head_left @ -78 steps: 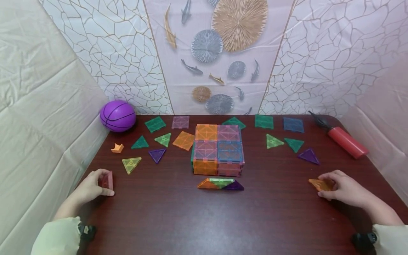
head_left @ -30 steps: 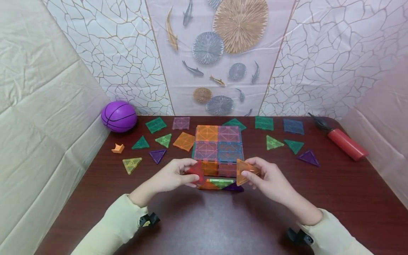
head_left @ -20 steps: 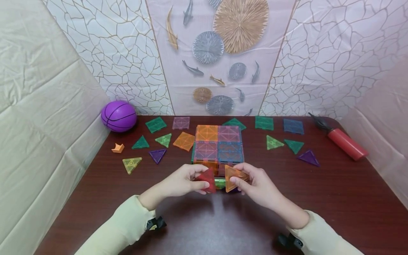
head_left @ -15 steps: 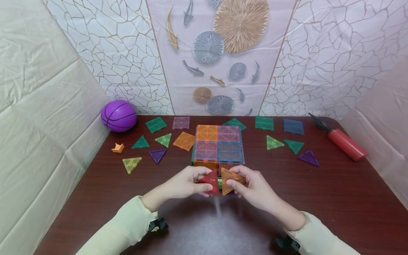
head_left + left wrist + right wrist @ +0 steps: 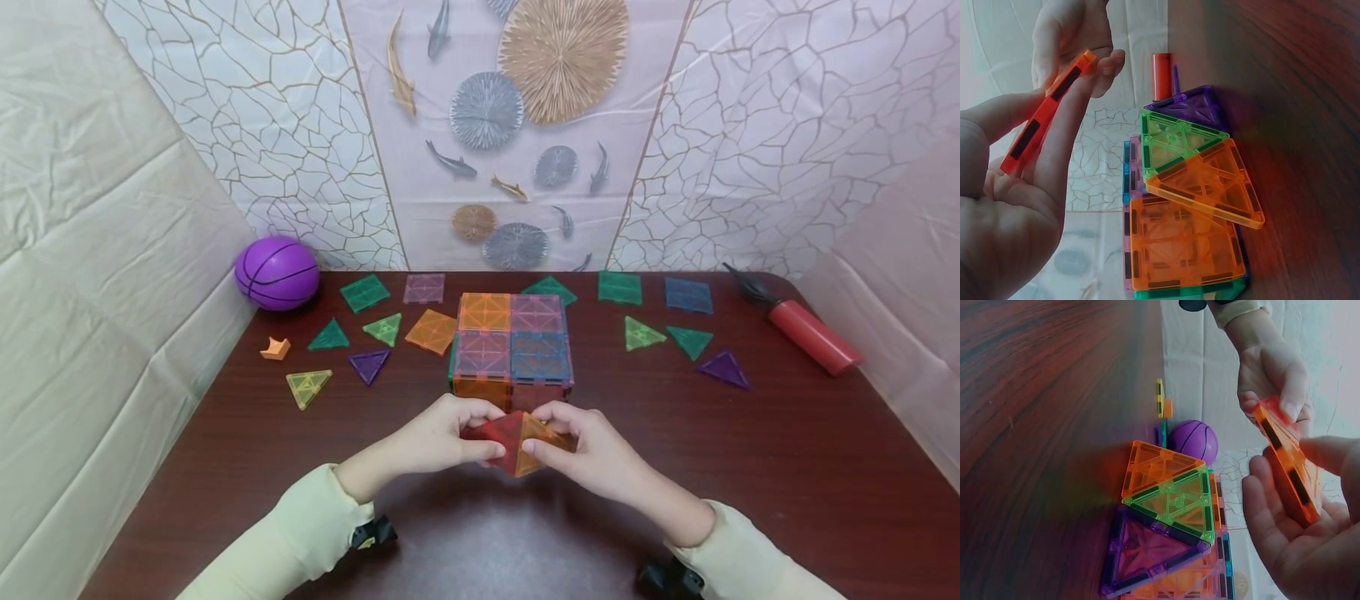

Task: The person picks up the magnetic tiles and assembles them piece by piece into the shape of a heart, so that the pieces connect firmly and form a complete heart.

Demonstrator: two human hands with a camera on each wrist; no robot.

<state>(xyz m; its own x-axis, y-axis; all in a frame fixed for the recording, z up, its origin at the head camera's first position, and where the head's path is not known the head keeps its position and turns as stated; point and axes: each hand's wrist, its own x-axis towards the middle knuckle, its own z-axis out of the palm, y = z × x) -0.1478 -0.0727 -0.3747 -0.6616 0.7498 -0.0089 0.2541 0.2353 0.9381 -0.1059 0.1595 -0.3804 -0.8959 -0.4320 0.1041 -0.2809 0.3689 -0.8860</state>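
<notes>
In the head view my left hand pinches a red triangle tile, and my right hand pinches an orange triangle tile. Edge to edge, the two tiles meet above the table, in front of a block of square tiles. The left wrist view shows the red tile between thumb and fingers; the right wrist view shows the orange tile held likewise. Below the hands, an orange triangle, a green triangle and a purple triangle stand joined in a row against the block.
Square and triangle tiles lie around the block, among them a yellow triangle at left and a purple triangle at right. A purple ball sits at the back left, a red cylinder with a black end at the back right.
Both hands have come from the table's sides to the middle, each carrying its tile. The gap between the red and orange tiles has closed, and they have lowered slightly toward the near side.
</notes>
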